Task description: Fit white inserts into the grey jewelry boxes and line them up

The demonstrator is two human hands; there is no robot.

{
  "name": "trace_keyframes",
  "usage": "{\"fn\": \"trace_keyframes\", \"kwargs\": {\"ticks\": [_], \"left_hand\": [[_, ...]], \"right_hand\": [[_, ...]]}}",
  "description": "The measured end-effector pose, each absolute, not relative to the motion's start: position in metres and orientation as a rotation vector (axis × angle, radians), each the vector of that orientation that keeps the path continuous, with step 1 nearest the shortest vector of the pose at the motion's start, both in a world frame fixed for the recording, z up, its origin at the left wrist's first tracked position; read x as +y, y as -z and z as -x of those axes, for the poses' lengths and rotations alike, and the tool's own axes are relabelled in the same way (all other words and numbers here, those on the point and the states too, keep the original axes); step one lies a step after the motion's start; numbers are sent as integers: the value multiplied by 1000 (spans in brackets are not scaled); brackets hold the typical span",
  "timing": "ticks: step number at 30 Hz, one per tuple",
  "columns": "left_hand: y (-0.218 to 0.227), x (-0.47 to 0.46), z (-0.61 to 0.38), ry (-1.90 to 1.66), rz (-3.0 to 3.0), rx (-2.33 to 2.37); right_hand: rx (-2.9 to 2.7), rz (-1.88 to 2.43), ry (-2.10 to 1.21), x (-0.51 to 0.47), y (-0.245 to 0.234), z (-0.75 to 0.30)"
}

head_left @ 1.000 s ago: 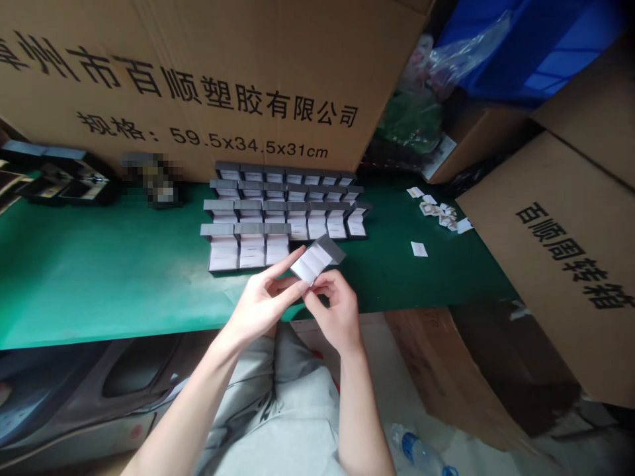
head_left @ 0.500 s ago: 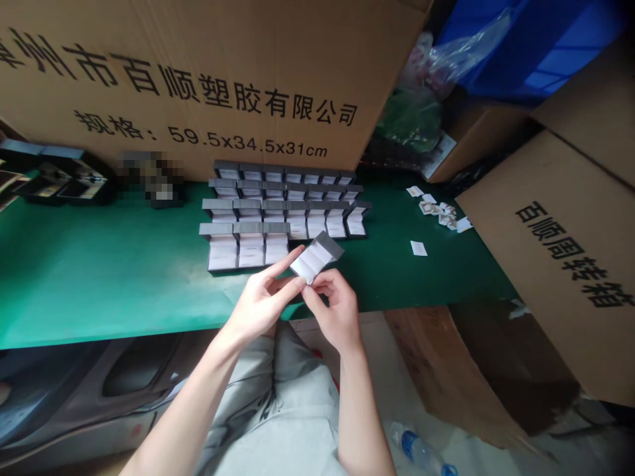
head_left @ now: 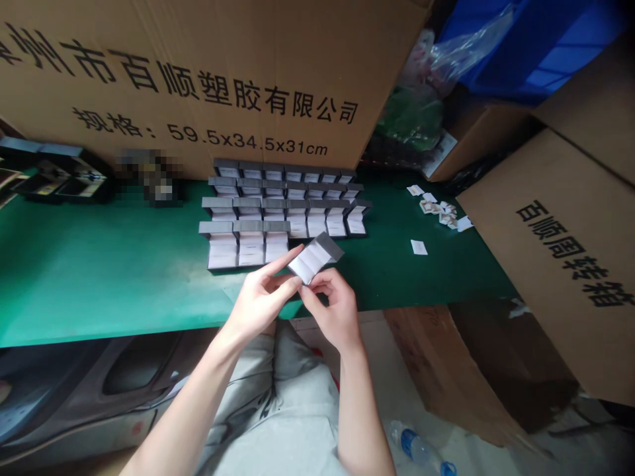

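Observation:
A small dark jewelry box [head_left: 307, 262] with a white padded inside is held tilted, lid raised, above the front of the green table. My left hand [head_left: 262, 294] grips its left side, thumb at the near corner and index finger along the far side. My right hand [head_left: 332, 301] is closed at the near right corner, thumb and fingertip pinching the box's edge; some of its fingers are curled out of sight. Just beyond stand several rows of matching open jewelry boxes [head_left: 248, 254], lids up and white linings showing.
Small white cards [head_left: 419, 247] and white pieces [head_left: 439, 211] lie at the right of the green table [head_left: 124, 277]. A big carton [head_left: 223, 39] stands behind, another carton [head_left: 560, 258] at right. Larger dark cases [head_left: 74, 175] sit at left. A plastic bottle [head_left: 419, 449] lies below.
The jewelry box has shifted very slightly to the left in my hands. Both hands keep their grip; the rows of boxes are unchanged.

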State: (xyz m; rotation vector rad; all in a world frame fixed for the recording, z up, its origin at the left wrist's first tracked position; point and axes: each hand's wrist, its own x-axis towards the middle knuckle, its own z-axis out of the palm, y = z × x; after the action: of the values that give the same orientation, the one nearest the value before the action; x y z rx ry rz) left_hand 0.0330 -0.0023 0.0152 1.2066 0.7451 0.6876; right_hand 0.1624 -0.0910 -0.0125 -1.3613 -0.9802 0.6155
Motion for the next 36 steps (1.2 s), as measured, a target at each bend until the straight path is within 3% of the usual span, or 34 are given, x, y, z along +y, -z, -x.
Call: {"fn": "trace_keyframes", "kwargs": {"ticks": [17, 36], "left_hand": [[-11, -5, -36, -818, -1191, 839], [-10, -5, -35, -735, -1241, 779]], "right_hand": [[-1071, 1446, -562, -92, 6, -160], [-1008, 1385, -606, -91, 13, -165]]}}
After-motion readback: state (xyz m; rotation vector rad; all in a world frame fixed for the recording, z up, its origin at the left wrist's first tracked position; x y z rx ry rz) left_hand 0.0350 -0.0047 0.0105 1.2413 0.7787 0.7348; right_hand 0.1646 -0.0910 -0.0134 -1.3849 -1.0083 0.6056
